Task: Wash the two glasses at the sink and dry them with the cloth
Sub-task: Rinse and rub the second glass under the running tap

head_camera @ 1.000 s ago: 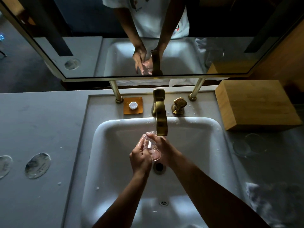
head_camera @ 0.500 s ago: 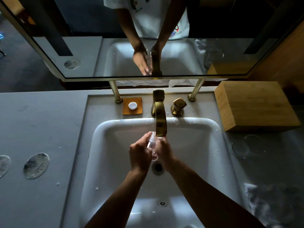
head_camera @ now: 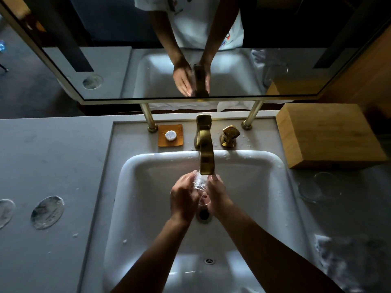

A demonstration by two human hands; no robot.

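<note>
A clear glass (head_camera: 201, 187) lies on its side between my two hands over the white sink (head_camera: 148, 187), right under the brass tap (head_camera: 205, 153). Water runs onto it. My left hand (head_camera: 182, 197) curls round its left side. My right hand (head_camera: 218, 197) holds its right side with fingers along the glass. A second clear glass (head_camera: 319, 187) stands on the counter to the right of the sink. A pale cloth (head_camera: 342, 263) lies crumpled at the near right of the counter.
A brass tap handle (head_camera: 229, 135) stands right of the tap. A soap dish (head_camera: 170, 135) with a small round soap sits left of it. A wooden box (head_camera: 330, 134) fills the back right. Two round coasters (head_camera: 47, 212) lie on the left counter. A mirror (head_camera: 190, 49) hangs behind.
The glass has been turned between my hands and brought closer under the spout. My hands have closed in around it.
</note>
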